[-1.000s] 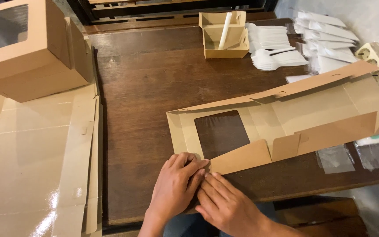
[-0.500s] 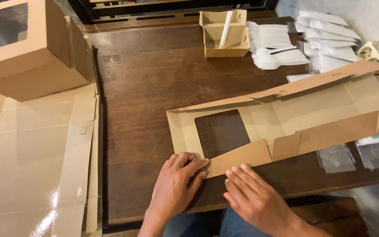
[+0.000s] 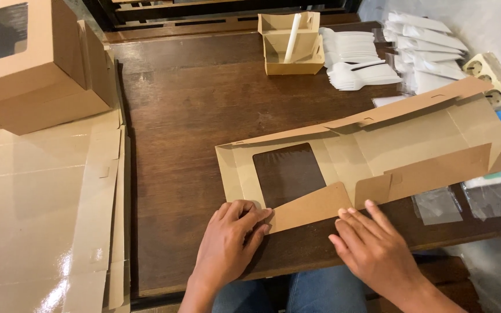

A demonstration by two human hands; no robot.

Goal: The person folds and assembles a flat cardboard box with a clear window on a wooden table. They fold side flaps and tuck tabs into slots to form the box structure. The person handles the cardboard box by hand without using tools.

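Brown kraft card forms the flat box blank [image 3: 378, 150] that we see lying unfolded across the dark wooden table [image 3: 204, 104], its clear window panel toward the near left. At about seven o'clock from the window, the left hand [image 3: 227, 246] pinches the near corner of the blank, fingertips curled onto the edge of a raised triangular flap [image 3: 308, 207]. At about five o'clock, the right hand [image 3: 372, 249] lies flat and unclenched, grasping nothing, fingers spread with their tips touching the near edge of the blank just beside that flap. At ten o'clock we see an assembled windowed box [image 3: 30, 64] standing above a stack of flat blanks [image 3: 42, 214]. At twelve o'clock sits a small card tray [image 3: 291, 49] holding a white stick, and at one o'clock lie white plastic forks [image 3: 358, 72] beside wrapped white packets [image 3: 424, 46].
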